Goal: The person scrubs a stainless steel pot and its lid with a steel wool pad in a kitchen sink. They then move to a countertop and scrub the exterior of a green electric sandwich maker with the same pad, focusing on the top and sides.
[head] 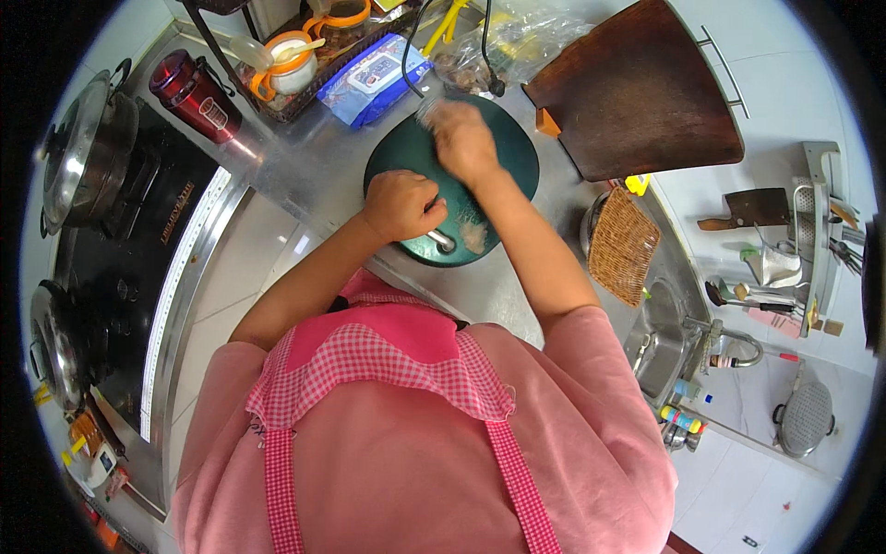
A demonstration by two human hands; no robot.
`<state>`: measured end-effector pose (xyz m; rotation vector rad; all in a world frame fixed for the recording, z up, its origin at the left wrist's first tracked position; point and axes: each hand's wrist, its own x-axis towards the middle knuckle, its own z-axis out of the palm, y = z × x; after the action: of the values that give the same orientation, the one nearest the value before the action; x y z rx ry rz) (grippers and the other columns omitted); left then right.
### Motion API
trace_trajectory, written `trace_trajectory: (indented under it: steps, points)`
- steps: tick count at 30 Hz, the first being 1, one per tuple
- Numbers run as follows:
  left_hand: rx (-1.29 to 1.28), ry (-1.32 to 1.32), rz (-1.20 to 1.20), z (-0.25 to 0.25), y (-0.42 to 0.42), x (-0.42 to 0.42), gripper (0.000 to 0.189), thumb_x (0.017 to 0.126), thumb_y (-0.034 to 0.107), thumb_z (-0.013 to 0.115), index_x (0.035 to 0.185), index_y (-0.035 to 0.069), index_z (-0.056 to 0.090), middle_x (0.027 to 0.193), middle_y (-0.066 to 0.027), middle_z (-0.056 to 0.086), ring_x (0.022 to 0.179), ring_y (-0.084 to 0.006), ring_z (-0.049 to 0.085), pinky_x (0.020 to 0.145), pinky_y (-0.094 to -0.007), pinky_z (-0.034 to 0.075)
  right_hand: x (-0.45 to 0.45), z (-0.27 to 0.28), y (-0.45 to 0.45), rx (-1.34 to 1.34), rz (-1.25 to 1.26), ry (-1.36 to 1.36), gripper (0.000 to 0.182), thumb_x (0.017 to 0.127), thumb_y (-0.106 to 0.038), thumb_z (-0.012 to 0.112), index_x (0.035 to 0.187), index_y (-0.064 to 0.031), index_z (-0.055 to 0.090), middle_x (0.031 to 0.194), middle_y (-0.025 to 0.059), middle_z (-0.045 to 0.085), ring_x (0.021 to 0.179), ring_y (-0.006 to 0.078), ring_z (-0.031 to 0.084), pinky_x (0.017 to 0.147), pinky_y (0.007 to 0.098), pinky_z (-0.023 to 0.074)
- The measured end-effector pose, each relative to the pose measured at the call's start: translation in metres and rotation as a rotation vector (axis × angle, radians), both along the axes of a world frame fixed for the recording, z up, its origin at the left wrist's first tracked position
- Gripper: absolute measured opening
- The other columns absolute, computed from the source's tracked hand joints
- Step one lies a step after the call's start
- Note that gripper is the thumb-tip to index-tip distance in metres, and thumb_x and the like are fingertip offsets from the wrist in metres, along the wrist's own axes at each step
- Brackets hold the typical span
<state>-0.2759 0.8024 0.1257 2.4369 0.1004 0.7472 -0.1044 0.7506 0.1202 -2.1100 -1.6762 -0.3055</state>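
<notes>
A dark green rounded board (pixel 484 187) with a metal handle (pixel 440 241) lies on the steel counter; whether it is a chopping board or a lid I cannot tell. My left hand (pixel 405 206) is curled into a fist over the handle, which emerges below the fingers. Over the far part of the green surface, my right hand (pixel 465 142) is blurred by motion. A pale, stringy wad (pixel 430 114), perhaps a scrubber, shows at its fingertips. Close to the handle, the green surface bears a whitish patch (pixel 474 237).
Behind the board are a wipes packet (pixel 374 76), plastic bags (pixel 512 41) and a black cable (pixel 490 52). A dark wooden board (pixel 637 90) leans at right, near a wicker basket (pixel 623 242) and sink (pixel 657 346). A red flask (pixel 197 97) and hob (pixel 156 235) are left.
</notes>
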Motion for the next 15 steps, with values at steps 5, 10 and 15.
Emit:
trace_trajectory:
  steps: [5,10,15]
  points:
    - [-0.023,-0.073,0.011,-0.002,-0.001,-0.005,0.024,0.066,0.019,0.061,0.051,0.007,0.048,0.052,-0.0097,0.050,0.051,-0.0304,0.052,0.047,-0.0412,0.041,-0.015,0.014,-0.016,-0.029,0.168,-0.021,0.027,0.073,-0.007,0.055,0.098,-0.0083,0.066,0.112,0.0115,0.059,0.105,0.0309,0.053,0.090,0.0374,0.0429]
    - [-0.002,-0.057,-0.013,0.002,-0.001,0.002,0.025,0.067,0.020,0.060,0.050,0.007,0.048,0.053,-0.0102,0.050,0.051,-0.0299,0.052,0.048,-0.0409,0.041,0.048,-0.002,0.001,-0.022,-0.272,-0.072,0.026,0.072,-0.010,0.054,0.095,-0.0080,0.066,0.106,0.0138,0.060,0.101,0.0307,0.053,0.088,0.0376,0.0430]
    - [0.001,-0.039,0.014,-0.006,0.001,-0.002,0.024,0.067,0.021,0.060,0.051,0.007,0.049,0.054,-0.0097,0.052,0.051,-0.0293,0.053,0.049,-0.0407,0.042,-0.015,0.002,0.020,-0.069,0.222,-0.025,0.027,0.069,-0.007,0.052,0.091,-0.0072,0.067,0.110,0.0095,0.060,0.100,0.0276,0.056,0.090,0.0349,0.0435]
